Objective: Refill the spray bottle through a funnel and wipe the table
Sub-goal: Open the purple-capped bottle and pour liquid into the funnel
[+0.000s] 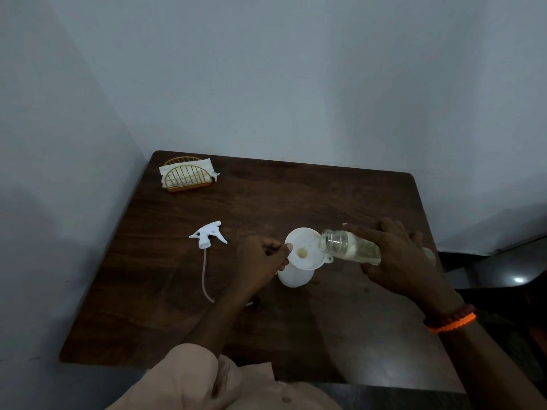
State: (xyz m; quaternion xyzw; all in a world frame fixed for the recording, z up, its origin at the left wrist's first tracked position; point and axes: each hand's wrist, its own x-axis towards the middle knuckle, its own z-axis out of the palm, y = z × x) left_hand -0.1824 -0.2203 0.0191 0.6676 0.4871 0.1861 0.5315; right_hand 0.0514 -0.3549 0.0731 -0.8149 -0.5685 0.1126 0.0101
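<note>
A white funnel point(306, 250) sits in the neck of the white spray bottle point(294, 278) on the dark wooden table point(177, 291). My left hand point(262, 260) pinches the funnel's left rim. My right hand point(396, 258) holds a clear refill bottle point(349, 247) tipped almost flat, its open mouth over the funnel's right edge; pale yellowish liquid lies along its lower side. A little liquid shows in the funnel's throat. The white trigger sprayer head point(208, 235) with its dip tube point(204, 276) lies on the table to the left, apart from the bottle.
A gold wire holder with white napkins point(188, 174) stands at the table's far left corner. Grey walls close in behind and to the left. An orange and dark bracelet point(451, 319) is on the right wrist. The table's right edge drops to a dark floor.
</note>
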